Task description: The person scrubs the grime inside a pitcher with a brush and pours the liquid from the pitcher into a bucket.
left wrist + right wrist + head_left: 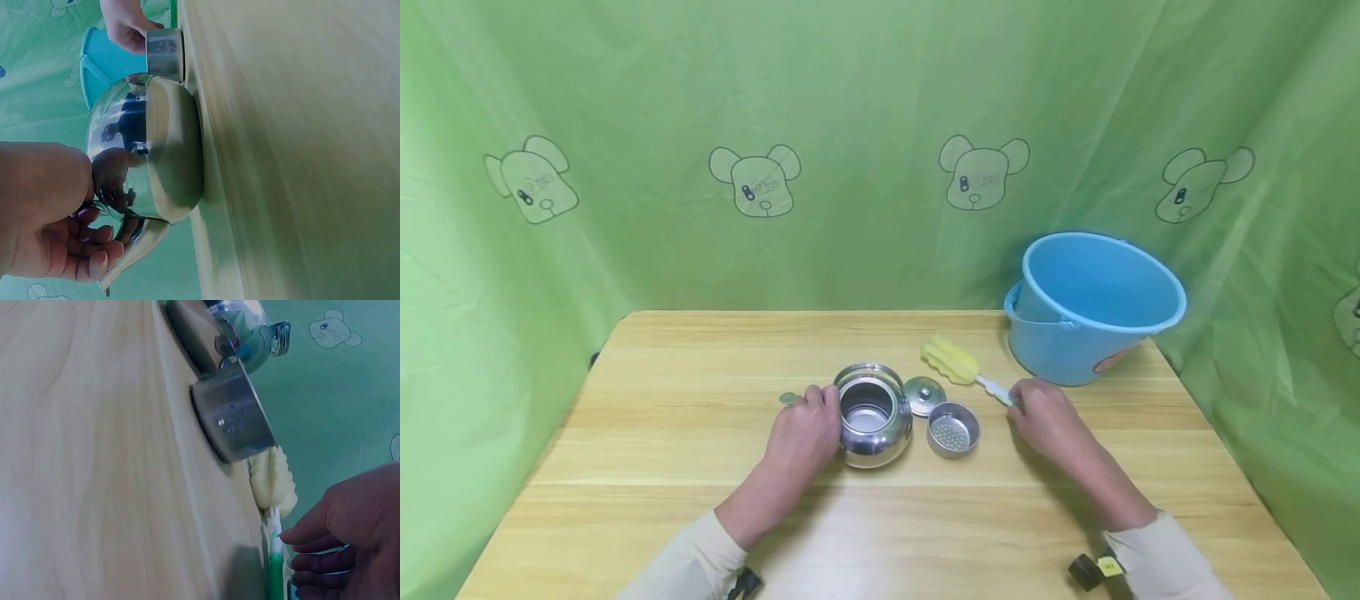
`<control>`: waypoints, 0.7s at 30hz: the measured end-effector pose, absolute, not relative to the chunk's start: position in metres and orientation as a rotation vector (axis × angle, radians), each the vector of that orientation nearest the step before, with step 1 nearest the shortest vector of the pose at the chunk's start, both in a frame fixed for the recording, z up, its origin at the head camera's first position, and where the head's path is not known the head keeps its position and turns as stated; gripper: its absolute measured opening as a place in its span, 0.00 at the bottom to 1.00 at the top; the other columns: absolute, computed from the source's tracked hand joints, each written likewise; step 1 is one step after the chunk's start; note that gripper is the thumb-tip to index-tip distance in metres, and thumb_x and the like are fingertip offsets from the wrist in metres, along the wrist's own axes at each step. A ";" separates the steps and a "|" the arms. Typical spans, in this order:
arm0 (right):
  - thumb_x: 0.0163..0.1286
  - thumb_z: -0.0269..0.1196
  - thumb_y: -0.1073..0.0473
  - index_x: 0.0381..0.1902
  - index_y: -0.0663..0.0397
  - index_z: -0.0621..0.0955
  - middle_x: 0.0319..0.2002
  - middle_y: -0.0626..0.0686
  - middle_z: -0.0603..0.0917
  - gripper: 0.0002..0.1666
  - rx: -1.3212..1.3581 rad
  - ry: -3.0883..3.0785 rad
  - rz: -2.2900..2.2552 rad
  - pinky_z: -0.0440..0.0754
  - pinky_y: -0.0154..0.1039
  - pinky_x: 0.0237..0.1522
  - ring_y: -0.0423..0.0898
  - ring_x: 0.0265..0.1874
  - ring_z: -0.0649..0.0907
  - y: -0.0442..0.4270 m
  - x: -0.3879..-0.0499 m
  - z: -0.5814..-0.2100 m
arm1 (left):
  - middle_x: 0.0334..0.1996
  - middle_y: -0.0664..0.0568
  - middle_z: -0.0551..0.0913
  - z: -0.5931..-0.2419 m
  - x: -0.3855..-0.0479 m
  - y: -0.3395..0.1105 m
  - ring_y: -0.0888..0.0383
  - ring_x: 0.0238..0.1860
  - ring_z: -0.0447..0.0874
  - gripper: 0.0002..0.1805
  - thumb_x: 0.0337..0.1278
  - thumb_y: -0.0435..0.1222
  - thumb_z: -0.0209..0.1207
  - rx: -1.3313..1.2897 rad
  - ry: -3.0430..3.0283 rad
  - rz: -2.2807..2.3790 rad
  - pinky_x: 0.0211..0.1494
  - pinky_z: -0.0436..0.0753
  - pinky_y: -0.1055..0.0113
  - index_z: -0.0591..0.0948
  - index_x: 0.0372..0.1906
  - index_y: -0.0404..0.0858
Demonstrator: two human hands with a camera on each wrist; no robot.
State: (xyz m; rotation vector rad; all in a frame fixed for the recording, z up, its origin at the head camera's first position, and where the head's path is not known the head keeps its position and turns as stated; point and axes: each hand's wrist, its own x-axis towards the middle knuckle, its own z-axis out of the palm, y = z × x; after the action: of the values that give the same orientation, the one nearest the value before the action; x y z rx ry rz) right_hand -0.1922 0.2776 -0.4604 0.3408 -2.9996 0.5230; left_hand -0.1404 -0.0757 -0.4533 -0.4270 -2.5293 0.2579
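While the left hand [801, 427] gripped the teapot [878, 450] standing on the table [700, 375], I had the right hand [1051, 418] unclenched at the handle [996, 389] of the brush [958, 365]; I judged this a reaching step, calling next for a firm pinch.

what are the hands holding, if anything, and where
Left hand holds the teapot at its spout; right hand is at the brush handle, not visibly gripping.
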 end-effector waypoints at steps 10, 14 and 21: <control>0.62 0.70 0.70 0.40 0.69 0.84 0.34 0.61 0.83 0.09 0.342 -3.006 0.515 0.85 0.55 0.39 0.55 0.35 0.82 0.288 -0.196 -0.465 | 0.20 0.50 0.75 -0.453 -0.141 -0.076 0.60 0.15 0.72 0.07 0.63 0.33 0.60 -0.436 -2.527 0.253 0.12 0.74 0.73 0.75 0.34 0.34; 0.62 0.68 0.70 0.39 0.69 0.84 0.33 0.60 0.82 0.08 0.324 -3.029 0.506 0.85 0.55 0.39 0.54 0.34 0.81 0.290 -0.197 -0.467 | 0.20 0.50 0.75 -0.454 -0.141 -0.076 0.60 0.15 0.73 0.07 0.63 0.33 0.60 -0.438 -2.531 0.247 0.13 0.74 0.72 0.75 0.34 0.34; 0.62 0.68 0.70 0.39 0.68 0.83 0.33 0.60 0.81 0.08 0.304 -3.075 0.504 0.84 0.54 0.39 0.54 0.34 0.80 0.292 -0.199 -0.470 | 0.20 0.50 0.76 -0.454 -0.141 -0.076 0.59 0.16 0.74 0.07 0.63 0.33 0.60 -0.436 -2.529 0.248 0.13 0.75 0.72 0.75 0.34 0.34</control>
State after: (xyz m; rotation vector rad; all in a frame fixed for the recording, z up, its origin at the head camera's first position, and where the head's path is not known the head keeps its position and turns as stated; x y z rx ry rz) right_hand -0.1990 0.2920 -0.4701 0.3039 -3.0750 0.5038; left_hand -0.1409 -0.0764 -0.4536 -0.4361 -2.5288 0.2479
